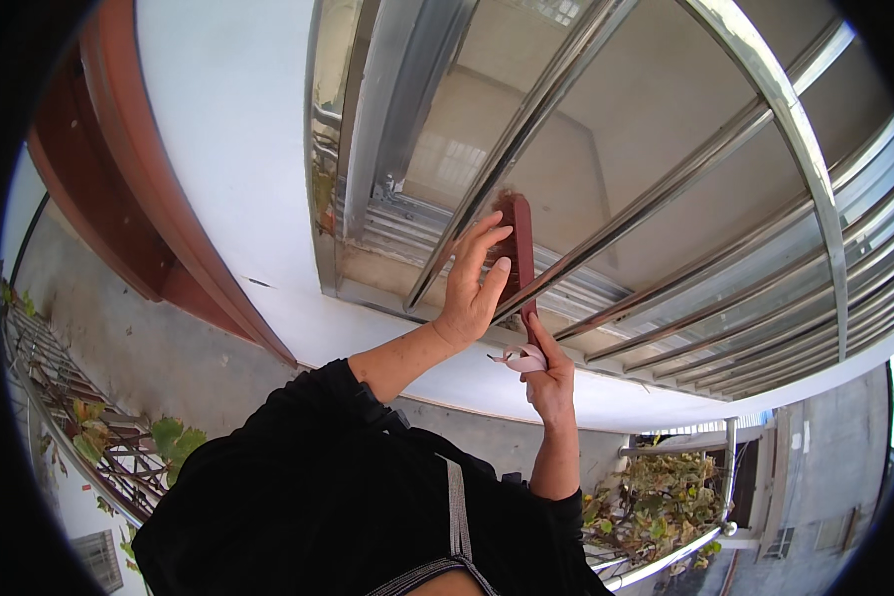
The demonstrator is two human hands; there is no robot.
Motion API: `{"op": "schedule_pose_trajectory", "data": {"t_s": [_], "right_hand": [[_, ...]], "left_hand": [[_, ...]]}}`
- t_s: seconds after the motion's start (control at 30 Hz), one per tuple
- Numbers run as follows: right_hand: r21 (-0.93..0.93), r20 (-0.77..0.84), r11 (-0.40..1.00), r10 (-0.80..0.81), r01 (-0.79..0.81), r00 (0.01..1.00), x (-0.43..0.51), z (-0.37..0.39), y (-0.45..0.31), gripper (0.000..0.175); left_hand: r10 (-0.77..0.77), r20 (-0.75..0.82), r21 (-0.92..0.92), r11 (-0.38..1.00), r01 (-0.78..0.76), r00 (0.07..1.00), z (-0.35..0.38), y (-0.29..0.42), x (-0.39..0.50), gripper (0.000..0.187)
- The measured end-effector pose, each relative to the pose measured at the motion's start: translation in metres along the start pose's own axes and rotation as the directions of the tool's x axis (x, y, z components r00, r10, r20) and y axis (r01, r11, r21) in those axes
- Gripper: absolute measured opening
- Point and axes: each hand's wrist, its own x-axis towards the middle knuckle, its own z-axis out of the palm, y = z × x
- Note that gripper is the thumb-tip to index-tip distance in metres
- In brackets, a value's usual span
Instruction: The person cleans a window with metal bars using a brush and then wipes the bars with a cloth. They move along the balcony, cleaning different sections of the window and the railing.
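Observation:
A red-handled brush with dark bristles reaches between the metal bars of a window grille, just above the window's sill track. Its handle, with a pale pink ribbon looped at the end, is gripped by my right hand. At the bristle side is my left hand, fingers apart, near one polished bar; whether its fingertips touch the bristles I cannot tell. Behind the brush lies the window glass, with the grey metal sliding track below it.
More polished bars cross to the right, joined by a curved rail. A white wall and a red door frame stand at left. Railings and vine leaves lie beyond the concrete floor.

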Motion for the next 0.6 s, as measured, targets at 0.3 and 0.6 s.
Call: {"op": "schedule_pose_trajectory", "data": {"t_s": [0.3,0.6], "right_hand": [[-0.306,-0.041,0.909,-0.308,0.282,0.951,0.017,-0.006,-0.002,0.065],[-0.090,-0.229,0.959,-0.283,0.269,0.932,-0.002,-0.003,-0.003,0.067]], "left_hand": [[0.004,0.009,-0.045,0.999,-0.003,1.000,0.003,0.003,-0.001,0.036],[0.023,0.008,0.012,1.000,-0.024,1.000,-0.001,0.005,-0.001,0.037]]}}
